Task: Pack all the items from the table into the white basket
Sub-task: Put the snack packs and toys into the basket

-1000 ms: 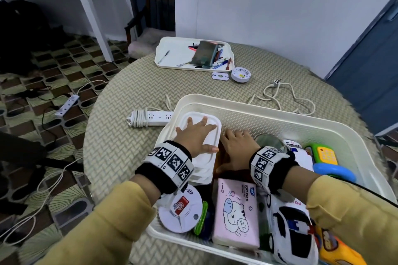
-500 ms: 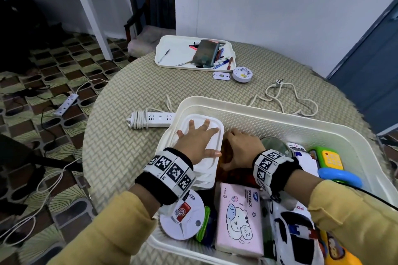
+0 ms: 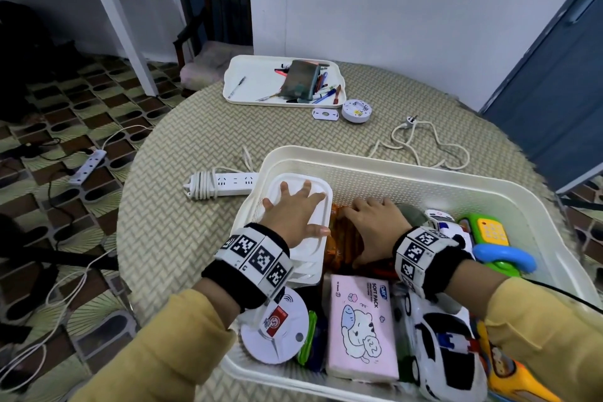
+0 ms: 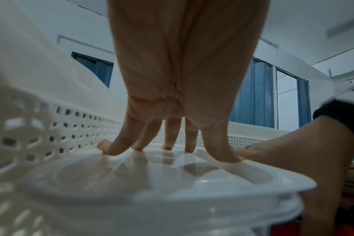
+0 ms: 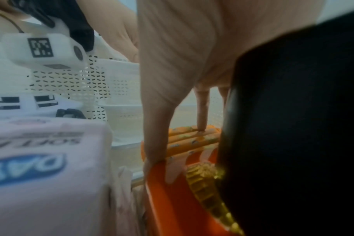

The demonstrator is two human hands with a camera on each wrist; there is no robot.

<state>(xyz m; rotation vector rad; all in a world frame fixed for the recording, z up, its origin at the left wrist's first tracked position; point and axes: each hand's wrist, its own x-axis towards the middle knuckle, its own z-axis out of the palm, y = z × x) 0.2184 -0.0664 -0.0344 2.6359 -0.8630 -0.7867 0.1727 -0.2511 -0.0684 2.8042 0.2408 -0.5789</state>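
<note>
Left hand (image 3: 293,214), fingers spread flat, presses the tubs (image 3: 301,258) down in the basket (image 3: 375,161); right hand (image 3: 375,225) lies flat on an orange pack (image 3: 346,238) alongside. Even, steady pressure should seat both level.

Glossy plastic lid (image 4: 172,178), perforated plastic basket (image 3: 391,173)

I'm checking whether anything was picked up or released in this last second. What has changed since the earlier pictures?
Almost nothing. The left hand still presses flat on the white lidded container in the white basket; the right hand still rests on the orange packet beside it. Nothing was grasped or released. The power strip, cable and tray stay on the table.
</note>
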